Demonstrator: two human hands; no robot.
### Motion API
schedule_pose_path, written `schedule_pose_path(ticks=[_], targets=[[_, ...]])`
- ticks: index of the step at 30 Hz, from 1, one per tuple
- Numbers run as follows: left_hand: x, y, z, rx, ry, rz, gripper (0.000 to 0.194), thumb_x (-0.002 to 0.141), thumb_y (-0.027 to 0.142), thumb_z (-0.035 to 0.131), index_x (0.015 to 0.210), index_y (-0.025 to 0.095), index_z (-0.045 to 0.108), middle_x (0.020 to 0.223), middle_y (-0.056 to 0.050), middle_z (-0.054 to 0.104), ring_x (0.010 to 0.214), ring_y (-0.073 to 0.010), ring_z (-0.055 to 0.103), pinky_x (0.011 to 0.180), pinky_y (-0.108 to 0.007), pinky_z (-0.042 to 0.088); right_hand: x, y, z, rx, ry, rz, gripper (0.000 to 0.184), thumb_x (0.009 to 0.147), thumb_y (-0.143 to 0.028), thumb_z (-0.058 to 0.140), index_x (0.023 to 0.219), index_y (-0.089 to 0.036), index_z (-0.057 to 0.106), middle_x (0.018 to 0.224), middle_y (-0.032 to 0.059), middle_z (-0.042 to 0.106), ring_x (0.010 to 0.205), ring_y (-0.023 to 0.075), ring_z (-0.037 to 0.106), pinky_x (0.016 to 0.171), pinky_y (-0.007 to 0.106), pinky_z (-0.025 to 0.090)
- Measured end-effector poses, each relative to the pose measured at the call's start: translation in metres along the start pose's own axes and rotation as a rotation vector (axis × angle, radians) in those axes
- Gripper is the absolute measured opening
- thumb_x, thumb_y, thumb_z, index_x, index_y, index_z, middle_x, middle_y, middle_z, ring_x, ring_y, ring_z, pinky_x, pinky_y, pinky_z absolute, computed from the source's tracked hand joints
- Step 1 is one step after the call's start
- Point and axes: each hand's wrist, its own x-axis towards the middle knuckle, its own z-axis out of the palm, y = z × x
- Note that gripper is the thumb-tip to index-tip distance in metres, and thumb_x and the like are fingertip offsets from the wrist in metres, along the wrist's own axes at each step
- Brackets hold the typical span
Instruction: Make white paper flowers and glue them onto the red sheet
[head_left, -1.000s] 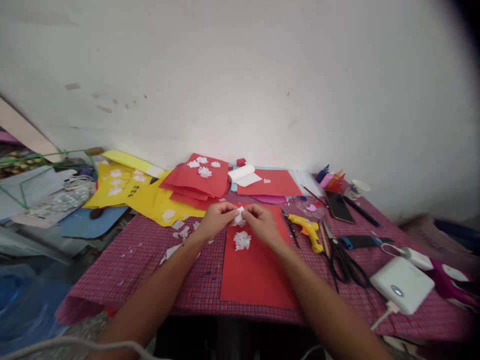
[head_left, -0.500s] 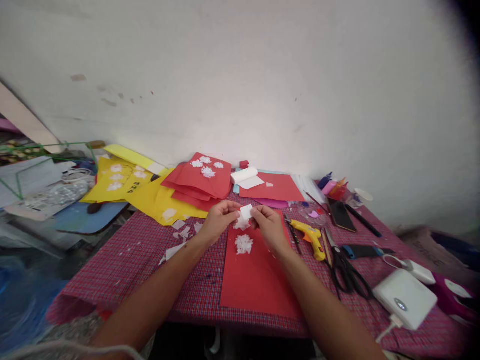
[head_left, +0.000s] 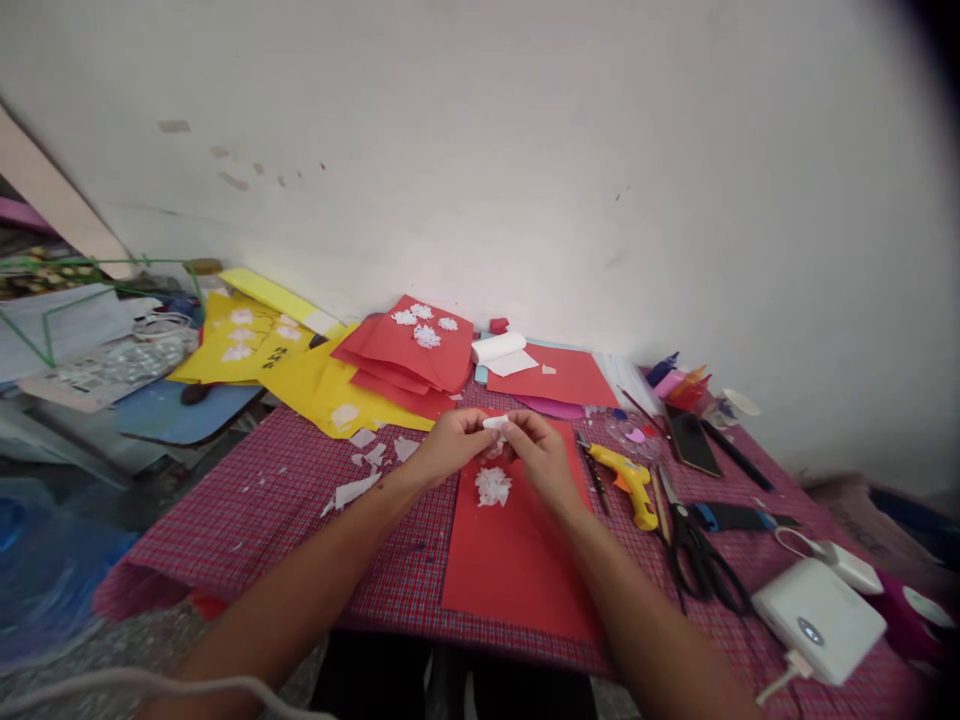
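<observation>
A small piece of white paper [head_left: 496, 423] is pinched between my two hands, folded or rolled into a narrow strip. My left hand [head_left: 457, 442] grips its left end and my right hand [head_left: 537, 450] its right end. Both hands hover over the upper part of a red paper sheet [head_left: 517, 570] on the checked tablecloth. Just below my fingers, a crumpled white paper flower [head_left: 493, 487] lies on that sheet. Another white tuft behind the fingers is mostly hidden.
White paper scraps [head_left: 352, 492] lie left of the red sheet. To its right are a yellow glue gun [head_left: 628, 480], black-handled scissors [head_left: 701, 560] and a white box with a cable [head_left: 819, 620]. Behind stand red papers with white flowers [head_left: 397, 350], yellow sheets [head_left: 322, 390] and a white paper roll [head_left: 499, 347].
The white paper piece was held up as a flat square; now it is folded or rolled narrow between my fingers. My hands have drawn closer together. The view has shifted slightly.
</observation>
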Motion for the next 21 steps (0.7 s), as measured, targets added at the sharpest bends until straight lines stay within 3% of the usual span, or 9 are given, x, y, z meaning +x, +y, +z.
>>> schedule_pose_path(ticks=[5, 14, 21], targets=[[-0.0006, -0.0001, -0.0007, 0.01, -0.073, -0.024, 0.021, 0.079, 0.033, 0.064, 0.081, 0.012, 0.064, 0.073, -0.004, 0.066, 0.058, -0.0098, 0.056, 0.056, -0.021, 0.043, 0.0002, -0.0041, -0.0008, -0.07, 0.068, 0.001, 0.02, 0.081, -0.034, 0.061, 0.069, -0.018, 0.06, 0.055, -0.0031, 0.052, 0.05, 0.0108, 0.045, 0.049, 0.023, 0.036], [-0.001, 0.0058, -0.0024, -0.024, -0.039, -0.038, 0.008, 0.075, 0.018, 0.06, 0.079, 0.012, 0.063, 0.068, -0.002, 0.064, 0.056, -0.0097, 0.056, 0.057, -0.023, 0.045, 0.0025, -0.0013, -0.0049, -0.026, 0.107, 0.002, 0.022, 0.084, -0.035, 0.059, 0.07, -0.018, 0.057, 0.054, -0.0042, 0.051, 0.05, 0.0103, 0.043, 0.05, 0.023, 0.034], [-0.0022, 0.0033, -0.0031, -0.086, -0.084, -0.072, 0.013, 0.072, 0.015, 0.06, 0.084, 0.012, 0.064, 0.075, -0.004, 0.066, 0.061, -0.0119, 0.06, 0.059, -0.025, 0.046, 0.0032, 0.0014, -0.0053, 0.005, 0.113, 0.003, 0.021, 0.084, -0.036, 0.059, 0.071, -0.019, 0.057, 0.055, -0.004, 0.052, 0.049, 0.0108, 0.044, 0.049, 0.023, 0.033]])
